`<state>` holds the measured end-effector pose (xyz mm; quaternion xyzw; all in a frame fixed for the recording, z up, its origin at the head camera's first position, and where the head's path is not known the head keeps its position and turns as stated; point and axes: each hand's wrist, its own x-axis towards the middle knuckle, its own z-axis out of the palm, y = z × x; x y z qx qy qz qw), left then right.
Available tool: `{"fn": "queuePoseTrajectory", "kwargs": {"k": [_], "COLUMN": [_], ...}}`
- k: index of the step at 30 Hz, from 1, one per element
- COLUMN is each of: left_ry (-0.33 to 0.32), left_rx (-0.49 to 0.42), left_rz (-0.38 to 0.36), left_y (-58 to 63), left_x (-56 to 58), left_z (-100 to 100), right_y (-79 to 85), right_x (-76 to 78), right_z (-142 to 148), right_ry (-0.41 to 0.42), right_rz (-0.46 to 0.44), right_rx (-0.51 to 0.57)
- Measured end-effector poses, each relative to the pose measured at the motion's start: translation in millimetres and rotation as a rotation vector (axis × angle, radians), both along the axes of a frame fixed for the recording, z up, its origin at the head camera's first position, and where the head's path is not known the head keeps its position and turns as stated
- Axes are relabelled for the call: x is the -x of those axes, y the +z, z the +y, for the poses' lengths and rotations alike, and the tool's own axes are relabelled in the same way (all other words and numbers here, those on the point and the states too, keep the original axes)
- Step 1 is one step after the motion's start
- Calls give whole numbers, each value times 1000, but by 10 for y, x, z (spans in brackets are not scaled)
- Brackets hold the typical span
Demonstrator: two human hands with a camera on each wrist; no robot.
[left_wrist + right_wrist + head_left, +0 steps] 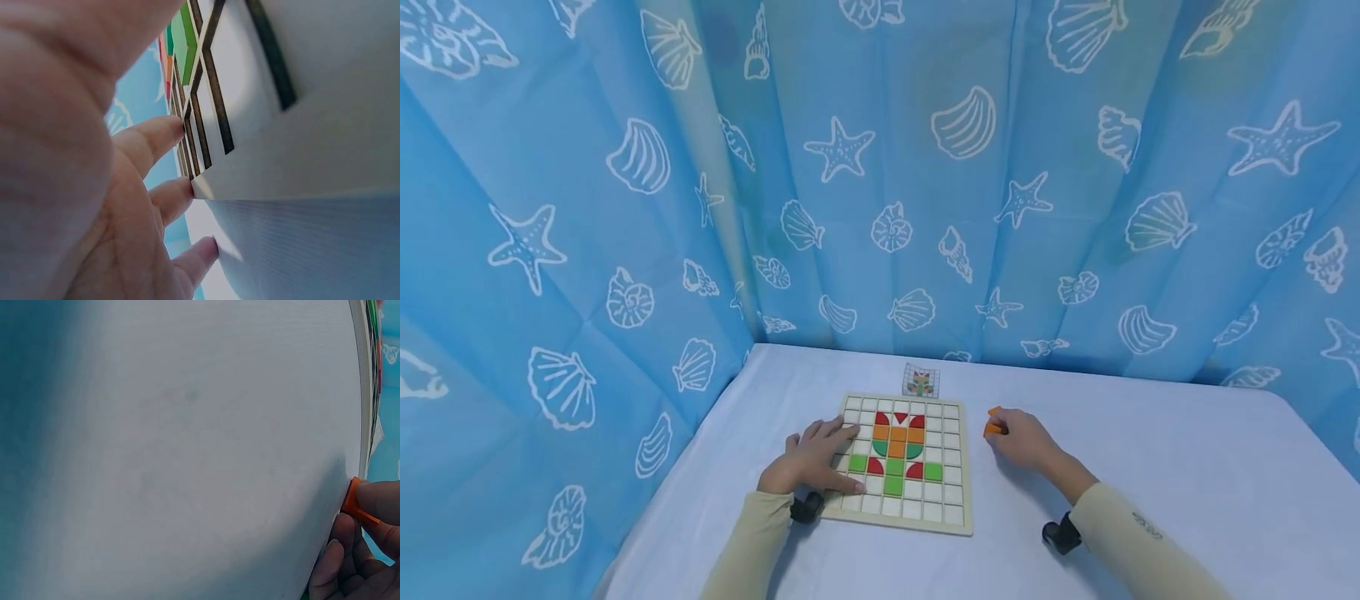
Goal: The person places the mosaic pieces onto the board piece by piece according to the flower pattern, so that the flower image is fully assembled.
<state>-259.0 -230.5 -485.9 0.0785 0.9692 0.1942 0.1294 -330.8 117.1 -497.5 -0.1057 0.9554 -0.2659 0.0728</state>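
A square wooden grid board [917,522] lies on the table with white, red, orange and green tiles forming a flower. My left hand [815,457] rests over its left side with fingers spread, thumb on the lower-left squares. Seen from the left wrist, the fingertips [172,127] touch the board's edge and grid. To the right of the board, my right hand [1022,437] pinches an orange tile [351,499] between thumb and fingers. Its angled orange edges show past the fingertips, while the rest is hidden in the hand. A sliver of green [305,595] shows below the fingers.
Behind the board lies a small picture card [921,381] showing a similar flower on a grid. White cloth [1150,450] covers the table. A blue curtain [880,167] with shells and starfish hangs along the back and left.
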Motion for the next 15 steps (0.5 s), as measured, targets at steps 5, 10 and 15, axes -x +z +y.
{"fn": "queuePoseTrajectory", "kwargs": {"k": [5, 10, 15], "left_ry": [6, -3, 5], "left_rx": [6, -2, 6], "left_rz": [-8, -12, -18], "left_y": [13, -3, 21], "left_x": [-5, -21, 8], "left_z": [2, 13, 10], "right_y": [-4, -30, 0], "right_x": [-20, -35, 3], "right_z": [-8, 0, 0], "right_ry": [5, -4, 5], "right_rz": [0, -1, -1], "right_rx": [6, 3, -7]}}
